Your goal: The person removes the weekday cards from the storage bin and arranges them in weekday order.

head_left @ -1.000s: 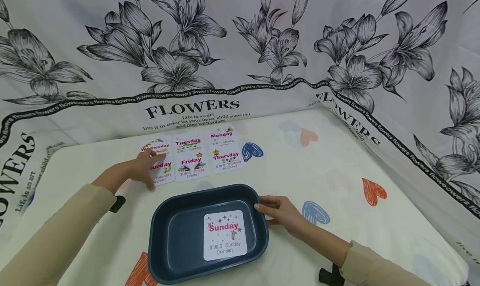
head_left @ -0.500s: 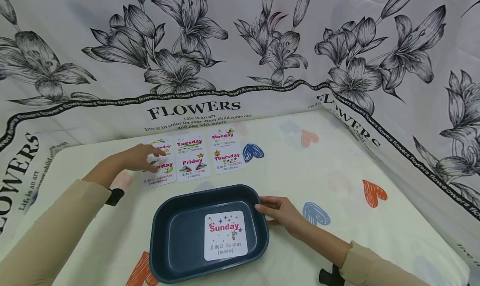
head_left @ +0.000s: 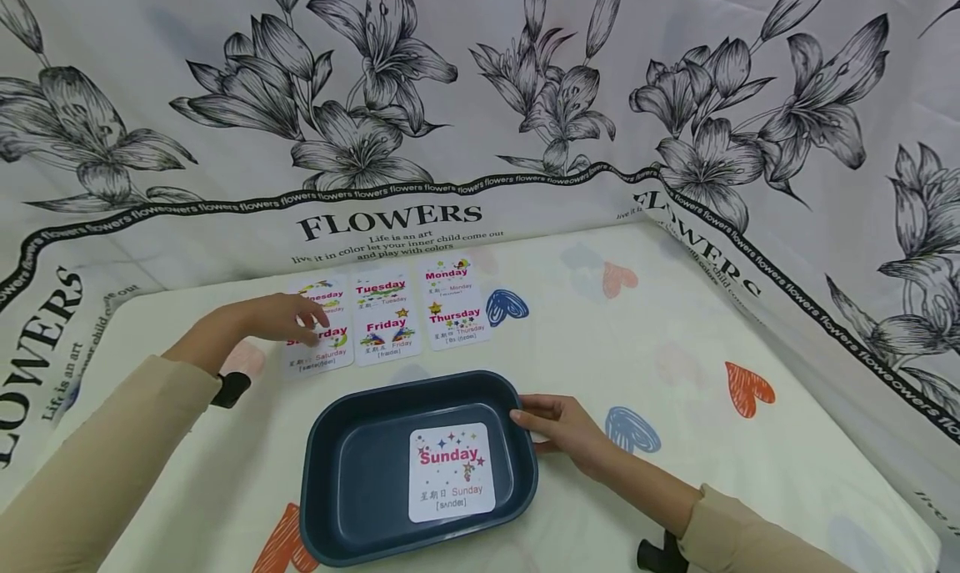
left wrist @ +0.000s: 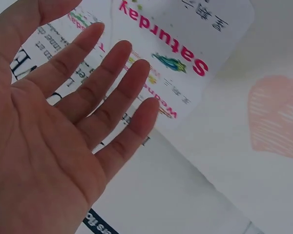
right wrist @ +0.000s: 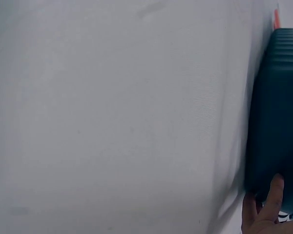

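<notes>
In the head view my left hand (head_left: 272,316) hovers over the Saturday card (head_left: 324,356) and partly hides it and the Wednesday card (head_left: 333,289). Its fingers are loosely bent with nothing in them, and the left wrist view shows the bare palm and spread fingers (left wrist: 88,95). My right hand (head_left: 570,431) grips the right rim of a dark blue rectangular tray (head_left: 367,481), thumb on the rim and fingers against the outer wall. Flat inside the tray, on its right side, lies the Sunday card (head_left: 451,473).
Beside the Saturday card lie the Friday (head_left: 387,344), Thursday (head_left: 456,331), Tuesday (head_left: 380,294) and Monday (head_left: 447,274) cards, in two rows. A flower-printed curtain (head_left: 525,206) borders the table behind and at right. The pale tablecloth (head_left: 675,323) carries printed hearts.
My left hand has drawn back slightly to the left and its thumb has lifted from near the Saturday card's lower edge, so more of that card shows. My right hand stays on the tray.
</notes>
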A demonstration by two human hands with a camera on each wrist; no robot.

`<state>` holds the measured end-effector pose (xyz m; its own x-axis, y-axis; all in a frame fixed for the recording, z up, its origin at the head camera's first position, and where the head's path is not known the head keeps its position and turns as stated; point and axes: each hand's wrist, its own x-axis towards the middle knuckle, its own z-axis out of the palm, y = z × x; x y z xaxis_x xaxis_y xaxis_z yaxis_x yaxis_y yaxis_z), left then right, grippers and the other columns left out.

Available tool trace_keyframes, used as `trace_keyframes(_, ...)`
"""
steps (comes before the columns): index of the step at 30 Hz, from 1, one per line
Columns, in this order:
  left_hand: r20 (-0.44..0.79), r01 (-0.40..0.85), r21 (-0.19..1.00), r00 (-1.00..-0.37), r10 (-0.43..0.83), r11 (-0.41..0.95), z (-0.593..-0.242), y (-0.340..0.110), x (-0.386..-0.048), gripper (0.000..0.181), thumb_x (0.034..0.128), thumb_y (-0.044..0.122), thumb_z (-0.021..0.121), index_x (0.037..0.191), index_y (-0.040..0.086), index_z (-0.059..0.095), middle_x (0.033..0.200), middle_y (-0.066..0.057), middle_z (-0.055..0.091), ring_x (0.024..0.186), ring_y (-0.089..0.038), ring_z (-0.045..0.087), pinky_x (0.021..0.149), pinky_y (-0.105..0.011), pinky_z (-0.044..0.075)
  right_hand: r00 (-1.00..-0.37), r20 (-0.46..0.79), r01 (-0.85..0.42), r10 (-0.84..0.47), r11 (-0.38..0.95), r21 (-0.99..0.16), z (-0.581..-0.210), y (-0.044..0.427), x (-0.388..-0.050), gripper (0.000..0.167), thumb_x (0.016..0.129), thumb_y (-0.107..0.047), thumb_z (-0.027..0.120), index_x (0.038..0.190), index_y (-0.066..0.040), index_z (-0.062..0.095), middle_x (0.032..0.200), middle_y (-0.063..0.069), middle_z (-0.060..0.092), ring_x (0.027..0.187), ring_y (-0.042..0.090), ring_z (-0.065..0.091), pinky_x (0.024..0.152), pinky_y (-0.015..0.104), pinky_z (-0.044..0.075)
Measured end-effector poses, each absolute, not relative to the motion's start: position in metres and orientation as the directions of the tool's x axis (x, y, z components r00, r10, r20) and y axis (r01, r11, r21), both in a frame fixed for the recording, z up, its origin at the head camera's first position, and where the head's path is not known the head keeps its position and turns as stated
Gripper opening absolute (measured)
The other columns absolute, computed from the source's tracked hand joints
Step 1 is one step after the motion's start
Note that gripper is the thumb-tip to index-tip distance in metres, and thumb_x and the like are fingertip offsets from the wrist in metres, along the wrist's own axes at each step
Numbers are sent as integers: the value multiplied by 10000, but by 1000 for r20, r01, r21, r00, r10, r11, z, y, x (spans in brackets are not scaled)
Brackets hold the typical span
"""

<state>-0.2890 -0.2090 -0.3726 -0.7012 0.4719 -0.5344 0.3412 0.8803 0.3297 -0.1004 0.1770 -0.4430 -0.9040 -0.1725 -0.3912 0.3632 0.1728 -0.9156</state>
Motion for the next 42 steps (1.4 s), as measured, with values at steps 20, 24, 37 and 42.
trace_keyframes(20,-459,588,348,-573,679,731,-342,-111,-244,341,830,292,663,1118,117,609,1074,-86,618,954,-211,571,790,-380,485,-906,-390,360,-167,182,-915,-442,176,-100,545,857,-320,649,1261,26,528,1216,169,591,1065,271,602,773,392,530)
trace_keyframes(24,-420,622,351,-564,711,700,-335,-97,-236,322,825,300,668,1096,136,611,1042,-56,622,914,-187,578,775,-357,488,-906,-390,360,-162,186,-914,-441,176,-100,539,856,-324,649,1256,19,536,1210,166,595,1056,266,606,770,393,532)
trace_keyframes(37,-353,693,357,-520,777,626,-321,-68,-195,322,813,302,679,1091,151,623,1012,-23,624,866,-175,578,764,-339,483,-905,-396,365,-156,191,-911,-442,176,-100,540,855,-325,650,1258,15,535,1212,164,594,1054,264,606,771,393,532)
trace_keyframes(42,-341,701,366,-510,790,611,-324,-61,-181,327,802,319,692,1082,165,626,1035,-16,629,915,-167,577,806,-346,478,-904,-399,370,-151,191,-909,-442,175,-100,545,847,-333,658,1254,11,541,1211,162,595,1051,262,607,770,390,533)
